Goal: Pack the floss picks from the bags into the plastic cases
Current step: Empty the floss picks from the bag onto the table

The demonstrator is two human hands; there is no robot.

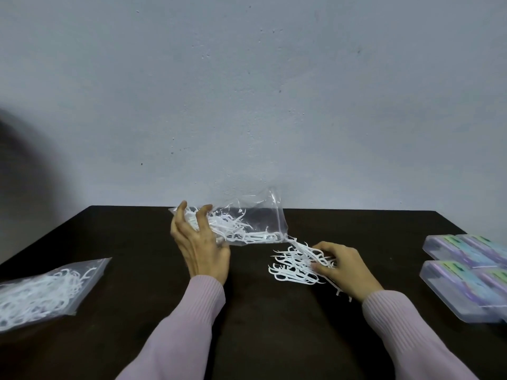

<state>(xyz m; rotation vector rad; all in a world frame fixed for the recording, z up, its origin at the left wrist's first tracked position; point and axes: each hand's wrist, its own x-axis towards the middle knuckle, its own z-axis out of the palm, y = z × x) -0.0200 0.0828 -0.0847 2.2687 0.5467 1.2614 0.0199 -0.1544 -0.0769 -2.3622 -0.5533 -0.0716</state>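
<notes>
- Left hand (201, 242): grips the clear bag (255, 218) at its closed end, fingers curled w/ tips spread on the film; bag lifted off the table (137, 270), mouth tipped down toward our right.
- Floss picks (297, 266): loose white heap on the table just below the bag mouth; more remain inside the bag, bunched near the left fingers.
- Right hand (344, 267): fingers curled into the heap's right edge, picks touching the fingertips; whether they pinch any or just rake, we can't tell, view too soft.
- Second bag (49, 289): full, flat, far left, well apart from both hands.
- Plastic cases (466, 275): stacked at far right, lids prob. closed.
- Risks, our judgement: steep tilt dumps the rest at once, picks scatter or slide off the edge; hooked ends tangle, so one grab drags extras; cases unopened, so a full hand has nowhere to unload.
</notes>
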